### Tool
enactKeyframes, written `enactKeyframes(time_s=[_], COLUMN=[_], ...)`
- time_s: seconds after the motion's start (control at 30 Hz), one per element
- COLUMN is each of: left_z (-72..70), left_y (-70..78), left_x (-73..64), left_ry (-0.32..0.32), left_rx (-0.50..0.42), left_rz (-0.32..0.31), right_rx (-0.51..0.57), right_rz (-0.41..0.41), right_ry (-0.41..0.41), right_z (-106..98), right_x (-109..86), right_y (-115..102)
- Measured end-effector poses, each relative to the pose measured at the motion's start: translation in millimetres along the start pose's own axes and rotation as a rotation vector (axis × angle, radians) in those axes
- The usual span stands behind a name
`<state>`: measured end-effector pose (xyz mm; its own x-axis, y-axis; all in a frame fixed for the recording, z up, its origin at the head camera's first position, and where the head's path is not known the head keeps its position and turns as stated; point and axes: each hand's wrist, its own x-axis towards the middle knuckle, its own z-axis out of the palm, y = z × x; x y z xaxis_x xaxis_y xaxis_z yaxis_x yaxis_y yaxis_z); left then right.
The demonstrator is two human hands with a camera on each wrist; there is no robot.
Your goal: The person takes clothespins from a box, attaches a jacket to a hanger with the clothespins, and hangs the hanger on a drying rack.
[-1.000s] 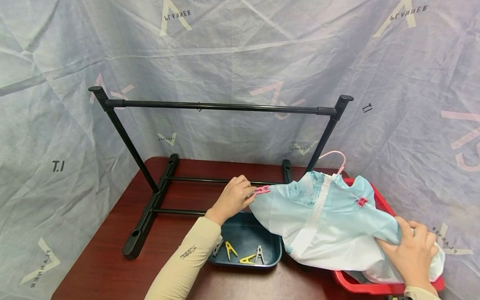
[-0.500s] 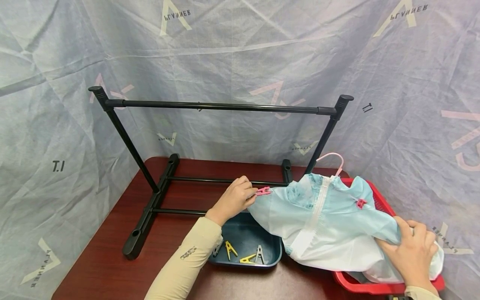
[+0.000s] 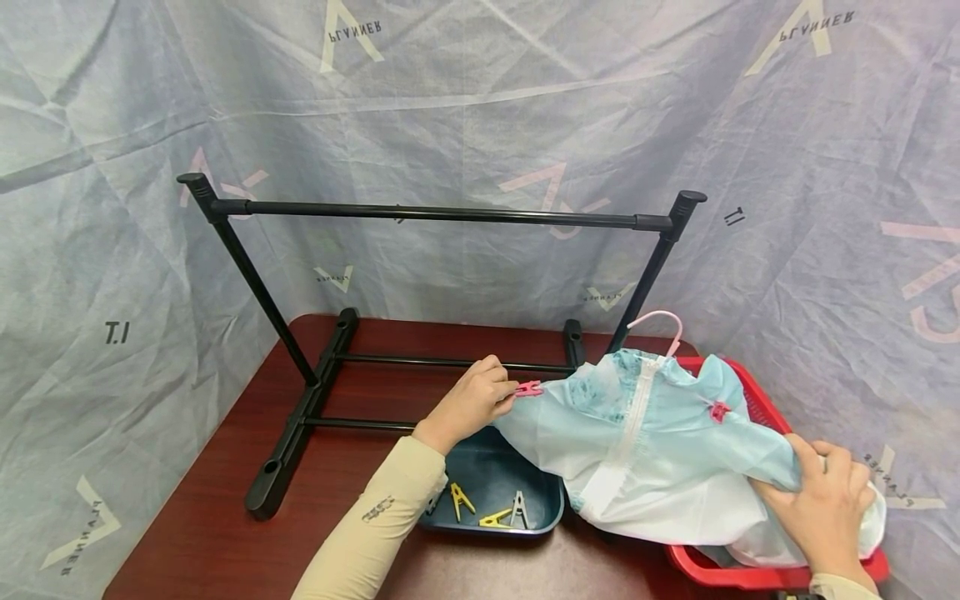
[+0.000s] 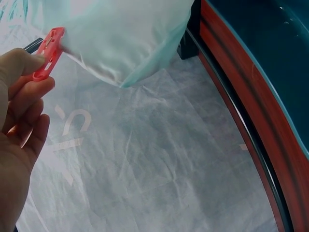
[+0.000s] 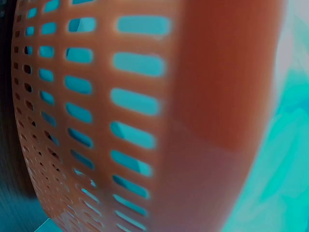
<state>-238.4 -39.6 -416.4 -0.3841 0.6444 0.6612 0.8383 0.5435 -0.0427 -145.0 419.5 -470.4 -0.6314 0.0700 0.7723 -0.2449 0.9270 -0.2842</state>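
Pinching a pink clothespin (image 3: 529, 388), your left hand (image 3: 471, 402) holds it at one shoulder of the pale-blue zip jacket (image 3: 667, 454), which lies partly over the red basket (image 3: 742, 577). Your right hand (image 3: 828, 500) grips the garment's opposite side. One pink clip (image 3: 719, 412) already sits near the other shoulder; pinning seems nearly finished, with the hanger (image 3: 678, 332) in the collar, off the rack's crossbar (image 3: 450, 213).

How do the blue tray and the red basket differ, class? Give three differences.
Colour: the tray is dark blue, the basket red. Walls: the basket's are pierced with slots; the tray's visible ones look solid. Load: clothespins lie in the tray, while a light blue and white garment lies partly over the basket. Both are open-topped containers.
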Motion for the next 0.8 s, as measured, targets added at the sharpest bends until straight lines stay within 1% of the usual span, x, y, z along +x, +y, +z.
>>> enactKeyframes(time_s=[0.17, 0.47, 0.8], left_z=[0.2, -0.3, 3.5], left_y=[0.2, 1.8, 1.2], left_x=[0.0, -1.7, -2.8], left_ry=[-0.005, -0.023, -0.001], left_rx=[0.012, 0.018, 0.034], left_rz=[-0.003, -0.036, -0.054], right_rx=[0.01, 0.01, 0.021], right_rz=[0.006, 0.005, -0.008], right_ry=[-0.019, -0.025, -0.017], right_z=[-0.5, 0.3, 1.5], right_x=[-0.2, -1.5, -0.5], right_y=[-0.6, -1.7, -1.5])
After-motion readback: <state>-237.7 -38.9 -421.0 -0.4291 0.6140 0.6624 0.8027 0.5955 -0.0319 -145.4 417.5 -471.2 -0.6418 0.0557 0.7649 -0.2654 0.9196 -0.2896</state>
